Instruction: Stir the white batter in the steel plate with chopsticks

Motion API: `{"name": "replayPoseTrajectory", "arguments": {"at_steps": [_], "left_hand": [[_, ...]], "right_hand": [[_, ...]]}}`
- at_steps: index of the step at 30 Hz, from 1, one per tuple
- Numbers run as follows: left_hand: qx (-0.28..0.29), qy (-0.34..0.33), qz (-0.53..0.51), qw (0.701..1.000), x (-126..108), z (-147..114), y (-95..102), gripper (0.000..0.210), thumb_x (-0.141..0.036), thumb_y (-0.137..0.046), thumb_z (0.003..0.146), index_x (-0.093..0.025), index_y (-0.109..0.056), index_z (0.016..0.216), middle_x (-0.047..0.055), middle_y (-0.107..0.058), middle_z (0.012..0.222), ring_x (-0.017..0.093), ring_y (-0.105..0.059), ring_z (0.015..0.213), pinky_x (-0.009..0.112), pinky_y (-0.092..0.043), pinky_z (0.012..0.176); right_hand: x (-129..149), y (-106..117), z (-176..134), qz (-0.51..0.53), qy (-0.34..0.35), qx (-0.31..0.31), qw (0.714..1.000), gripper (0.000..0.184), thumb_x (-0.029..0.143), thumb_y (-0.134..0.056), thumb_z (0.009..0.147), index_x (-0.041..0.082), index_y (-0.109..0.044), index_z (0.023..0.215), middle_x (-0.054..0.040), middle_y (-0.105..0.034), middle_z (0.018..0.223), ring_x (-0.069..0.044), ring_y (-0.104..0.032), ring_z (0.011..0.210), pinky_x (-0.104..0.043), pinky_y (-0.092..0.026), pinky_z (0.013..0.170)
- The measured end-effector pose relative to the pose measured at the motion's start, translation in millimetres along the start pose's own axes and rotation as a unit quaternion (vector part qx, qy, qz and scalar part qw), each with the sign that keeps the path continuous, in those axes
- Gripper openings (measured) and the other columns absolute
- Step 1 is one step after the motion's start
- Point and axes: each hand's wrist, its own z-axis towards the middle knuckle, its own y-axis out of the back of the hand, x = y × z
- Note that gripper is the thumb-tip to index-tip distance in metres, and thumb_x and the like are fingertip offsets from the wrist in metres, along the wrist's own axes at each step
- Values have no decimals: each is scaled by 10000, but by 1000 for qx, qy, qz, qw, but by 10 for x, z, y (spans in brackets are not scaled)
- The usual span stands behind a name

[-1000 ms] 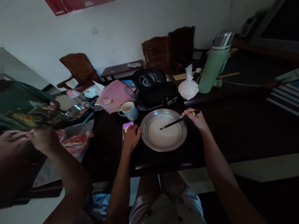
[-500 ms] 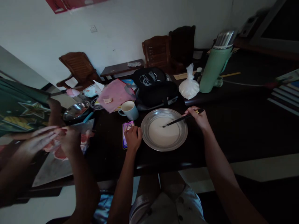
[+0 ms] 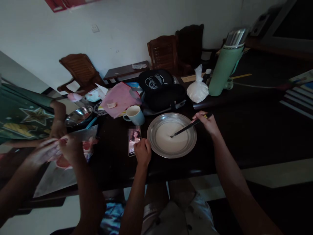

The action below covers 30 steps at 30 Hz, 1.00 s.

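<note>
My right hand (image 3: 205,121) is closed around a pair of dark chopsticks (image 3: 184,129), gold-marked near the upper end. Their tips dip into a whitish liquid batter (image 3: 168,143) inside a wide metal bowl (image 3: 152,147). My left hand (image 3: 143,150) is curled between the bowl's left rim and a lit phone (image 3: 131,148) lying flat on the dark table. Its fingers are bent in, near the phone's lower right edge, and nothing shows in them. A light blue mug (image 3: 138,117) stands just behind the phone.
At left, other people's hands (image 3: 69,148) handle raw meat (image 3: 64,162) over a cutting board (image 3: 55,181). Behind the bowl are a black case (image 3: 162,94), a knotted bag of white powder (image 3: 197,92) and a green thermos (image 3: 223,71). A metal basin (image 3: 73,118) stands far left.
My left hand has drawn off the phone's screen toward the bowl, its fingers curling in. The phone now displays a different picture. The chopstick tips have shifted slightly within the batter.
</note>
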Motion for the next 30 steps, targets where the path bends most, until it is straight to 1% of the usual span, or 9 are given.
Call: {"name": "replayPoseTrajectory", "arguments": {"at_steps": [4,6,10,13,15,17,23,28,30], "left_hand": [[7,18,11,1000,-30,-10,19,326,-260,-287,938,-222,-421,643,22,-516,618,171,-489,629,320,-322,693],[12,30,12,999,-62,-50,32,328,-264,-286,940,-223,-430,649,27,-519,625,173,-490,633,317,-323,687],[12,43,9,999,-128,-201,52,334,-261,-276,946,-222,-452,665,36,-517,625,183,-492,641,318,-330,675],[13,35,9,999,-155,-294,59,325,-257,-284,944,-221,-452,668,38,-519,628,183,-496,648,320,-338,687],[14,30,7,999,-161,-316,61,324,-255,-285,943,-223,-442,662,37,-518,628,182,-494,647,319,-341,690],[11,30,5,999,-162,-313,61,324,-256,-286,943,-224,-432,655,36,-515,629,181,-491,646,317,-341,689],[4,27,9,1000,-160,-287,47,322,-260,-285,945,-227,-411,650,30,-504,622,179,-484,645,309,-341,680],[6,34,15,999,-159,-292,38,320,-261,-294,941,-229,-412,646,33,-500,622,185,-483,650,309,-337,669],[6,35,18,999,-160,-293,39,320,-260,-290,942,-229,-413,648,34,-500,623,186,-484,650,310,-336,667]], "right_hand": [[15,-56,-13,-26,21,54,998,341,529,-604,811,214,-699,723,-35,-738,736,-201,-695,751,-322,-520,750],[3,-55,-1,-25,30,32,999,331,525,-614,803,217,-697,716,-34,-740,762,-203,-697,769,-322,-522,762],[-13,1,10,-1,5,-29,1000,336,539,-623,791,216,-680,719,-26,-718,644,-200,-689,651,-325,-534,692],[14,-6,-12,-8,3,10,1000,349,540,-613,800,213,-680,701,-29,-716,632,-195,-687,650,-321,-531,705],[31,-36,-26,-23,10,54,998,352,537,-600,812,213,-688,704,-36,-734,694,-199,-695,721,-322,-527,744],[31,-54,-27,-31,18,69,997,347,531,-594,819,214,-695,721,-41,-745,753,-203,-696,778,-320,-523,766],[-10,18,0,-8,9,-14,1000,323,519,-609,812,214,-686,738,-16,-715,625,-185,-682,638,-309,-518,697],[8,-30,-22,-26,13,70,997,370,555,-589,811,212,-704,739,-39,-741,727,-211,-694,749,-337,-524,753],[2,-38,-17,-30,24,64,997,365,559,-596,804,217,-709,751,-39,-746,763,-215,-694,781,-338,-523,764]]}}
